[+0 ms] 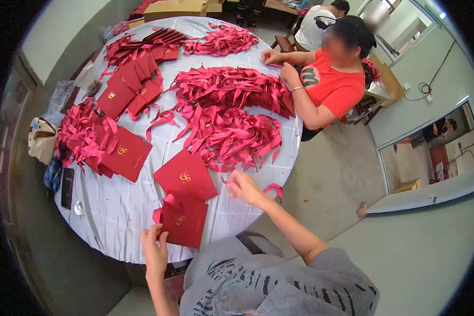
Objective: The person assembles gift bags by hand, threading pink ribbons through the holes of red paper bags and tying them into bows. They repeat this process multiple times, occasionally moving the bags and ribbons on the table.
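Note:
My left hand (154,247) rests at the near edge of the round table, its fingers touching the lower corner of a red card with a gold emblem (183,220). A red ribbon loop (163,206) lies at that card's upper left. My right hand (245,188) reaches toward the big heap of red ribbons (231,134), fingers pinched near a ribbon end; what it grips is too small to tell. Another red card (185,175) lies flat just beyond the first.
A white cloth covers the round table (116,210). More red cards (125,152) and ribbon piles (81,131) lie at the left and far side. A person in an orange shirt (329,84) sits at the far right edge, handling ribbons. A phone (67,188) lies at the left.

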